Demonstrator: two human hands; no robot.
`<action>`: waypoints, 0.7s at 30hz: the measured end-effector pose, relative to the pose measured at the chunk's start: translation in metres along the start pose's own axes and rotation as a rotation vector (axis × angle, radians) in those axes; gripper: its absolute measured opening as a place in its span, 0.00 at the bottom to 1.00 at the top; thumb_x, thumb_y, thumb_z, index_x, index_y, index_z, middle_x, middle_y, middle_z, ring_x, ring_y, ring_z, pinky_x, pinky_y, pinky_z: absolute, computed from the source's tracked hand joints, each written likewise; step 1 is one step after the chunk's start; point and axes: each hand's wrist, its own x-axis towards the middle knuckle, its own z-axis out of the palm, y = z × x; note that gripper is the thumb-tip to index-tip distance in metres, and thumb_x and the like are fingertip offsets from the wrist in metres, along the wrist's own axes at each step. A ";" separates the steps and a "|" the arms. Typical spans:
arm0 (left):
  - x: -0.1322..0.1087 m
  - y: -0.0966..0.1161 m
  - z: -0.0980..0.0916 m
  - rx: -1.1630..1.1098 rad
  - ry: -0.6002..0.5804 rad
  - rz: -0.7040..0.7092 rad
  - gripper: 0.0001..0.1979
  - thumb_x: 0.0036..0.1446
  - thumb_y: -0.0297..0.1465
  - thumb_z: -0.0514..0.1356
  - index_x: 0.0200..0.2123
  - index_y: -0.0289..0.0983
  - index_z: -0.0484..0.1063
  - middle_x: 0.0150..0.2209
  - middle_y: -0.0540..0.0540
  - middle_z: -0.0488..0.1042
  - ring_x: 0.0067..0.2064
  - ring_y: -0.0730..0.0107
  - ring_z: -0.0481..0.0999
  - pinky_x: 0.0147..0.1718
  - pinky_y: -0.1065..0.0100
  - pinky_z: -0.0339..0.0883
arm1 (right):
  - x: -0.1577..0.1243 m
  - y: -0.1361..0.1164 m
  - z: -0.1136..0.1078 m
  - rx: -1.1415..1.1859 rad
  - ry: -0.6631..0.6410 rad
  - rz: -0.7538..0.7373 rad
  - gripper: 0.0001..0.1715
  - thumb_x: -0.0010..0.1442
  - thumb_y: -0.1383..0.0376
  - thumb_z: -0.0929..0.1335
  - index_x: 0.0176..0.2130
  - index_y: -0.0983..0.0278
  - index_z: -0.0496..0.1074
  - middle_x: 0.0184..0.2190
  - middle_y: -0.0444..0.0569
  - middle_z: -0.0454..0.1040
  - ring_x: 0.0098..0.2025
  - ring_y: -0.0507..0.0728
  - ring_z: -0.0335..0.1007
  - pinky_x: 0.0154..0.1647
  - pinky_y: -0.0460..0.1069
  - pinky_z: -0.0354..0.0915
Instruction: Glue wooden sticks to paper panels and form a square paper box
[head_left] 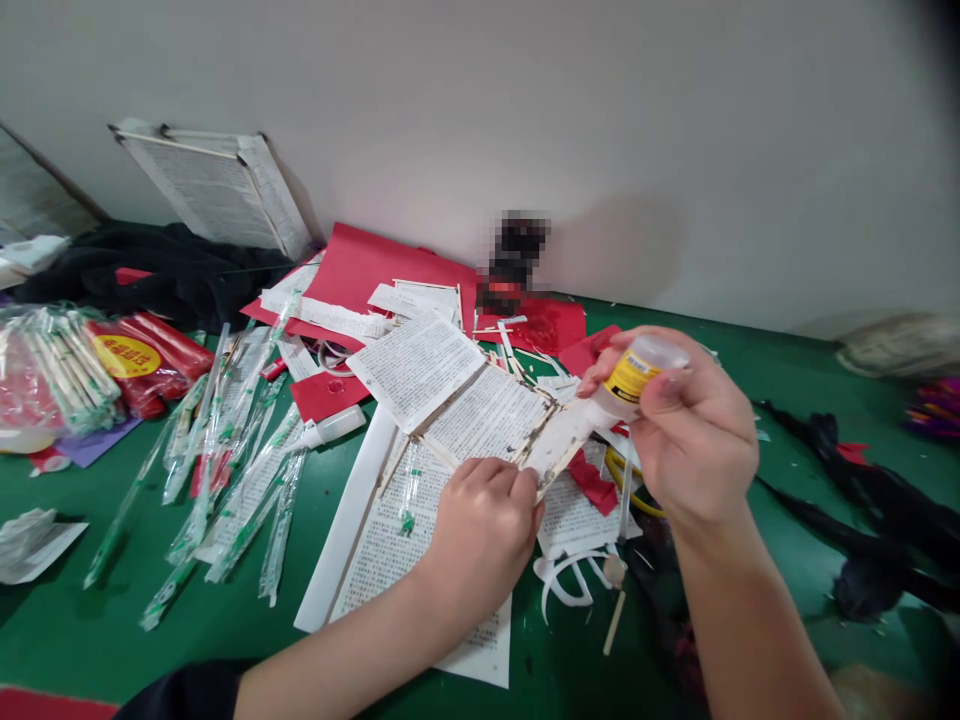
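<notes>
Gripping a yellow-labelled clear bottle (634, 375), the right hand (690, 430) holds it tilted over the pale panel of a paper-and-stick frame (484, 410); how much is inside I cannot tell. The left hand (484, 520), fingers curled, pinches the frame's near edge, so the frame lies just beyond that hand, under the bottle's mouth. Its printed panels spread leftward above printed sheets (379, 565). Farther left, a white bottle (336, 427) lies on its side near clear plastic sleeves (281, 540) with green markings. Beyond those, a clear bag (30, 390) holds pale sticks (82, 385), beside a red packet (176, 365).
</notes>
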 end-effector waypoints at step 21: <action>-0.001 -0.002 0.000 0.016 0.036 -0.008 0.10 0.61 0.24 0.52 0.29 0.34 0.70 0.24 0.45 0.76 0.30 0.62 0.77 0.27 0.61 0.73 | 0.004 -0.002 0.001 0.079 0.028 -0.044 0.08 0.62 0.65 0.65 0.41 0.59 0.74 0.33 0.47 0.72 0.33 0.56 0.70 0.37 0.55 0.67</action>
